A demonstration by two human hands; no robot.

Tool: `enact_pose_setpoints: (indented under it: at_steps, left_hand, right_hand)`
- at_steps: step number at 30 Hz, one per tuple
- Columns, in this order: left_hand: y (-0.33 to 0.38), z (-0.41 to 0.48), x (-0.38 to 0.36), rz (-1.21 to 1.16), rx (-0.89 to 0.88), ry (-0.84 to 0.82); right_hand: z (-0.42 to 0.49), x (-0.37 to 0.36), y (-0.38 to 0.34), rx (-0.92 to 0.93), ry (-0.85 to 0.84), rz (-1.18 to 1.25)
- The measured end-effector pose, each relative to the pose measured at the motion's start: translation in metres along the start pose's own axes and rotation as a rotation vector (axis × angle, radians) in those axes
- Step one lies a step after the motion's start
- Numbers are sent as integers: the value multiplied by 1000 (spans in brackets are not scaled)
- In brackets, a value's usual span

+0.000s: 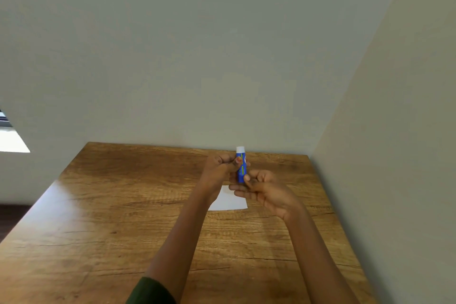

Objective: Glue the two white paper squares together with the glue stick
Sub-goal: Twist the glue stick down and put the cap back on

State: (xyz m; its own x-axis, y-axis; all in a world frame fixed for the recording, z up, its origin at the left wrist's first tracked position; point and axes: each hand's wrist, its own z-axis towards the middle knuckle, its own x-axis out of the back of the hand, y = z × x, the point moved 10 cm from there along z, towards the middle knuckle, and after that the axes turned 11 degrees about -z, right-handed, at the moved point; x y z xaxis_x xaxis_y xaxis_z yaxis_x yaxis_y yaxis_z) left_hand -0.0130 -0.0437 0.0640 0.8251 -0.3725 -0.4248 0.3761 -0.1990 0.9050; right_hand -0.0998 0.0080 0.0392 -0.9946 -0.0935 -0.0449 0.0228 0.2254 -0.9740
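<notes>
Above the wooden table [123, 205], a blue glue stick [241, 165] stands upright, white cap uppermost. The left hand [222, 165] pinches its middle and the right hand [269, 190] grips its base. White paper [229, 201] lies directly beneath.

A wooden table [103, 217] bears white paper [229, 201] lying flat.

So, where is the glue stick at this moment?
In the head view, the glue stick is upright, right of centre, held between the left hand and right hand, above the white paper.
</notes>
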Motion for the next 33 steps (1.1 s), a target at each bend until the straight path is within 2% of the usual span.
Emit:
enact_pose_setpoints:
  at_steps: [3,6,8,9,12,14,18,23,25,27,29,31,33]
  left_hand:
    - [2,0,1,66,-11,33]
    - [-2,0,3,108,-10,85]
    - [-4,1,3,90,6,104]
    - [-3,1,3,78,7,103]
    - [0,1,2,34,6,65]
    - [2,1,0,13,7,37]
    - [6,1,-1,54,-10,71]
    - [4,4,4,99,4,115]
    - [4,5,6,82,19,126]
    - [4,5,6,76,26,111]
    - [2,5,4,43,41,87]
    - [3,5,4,41,37,75]
    - [3,6,4,74,22,80]
  right_hand:
    - [-3,10,0,-9,139,-110]
    - [-8,28,-10,-5,396,-404]
    - [-9,32,-11,-1,473,-442]
    - [-7,28,-8,-9,422,-394]
    - [-2,3,0,-39,80,-92]
    - [-3,-3,0,-32,-28,47]
    - [-3,8,-2,-11,80,-67]
    - [-6,29,-18,35,354,-367]
    - [-2,23,-16,12,284,-355]
    - [3,4,-7,-37,77,-206]
    - [3,-5,-4,-57,-43,-61]
    - [2,-4,-3,-58,-24,0]
    - [1,4,-3,-49,80,-37]
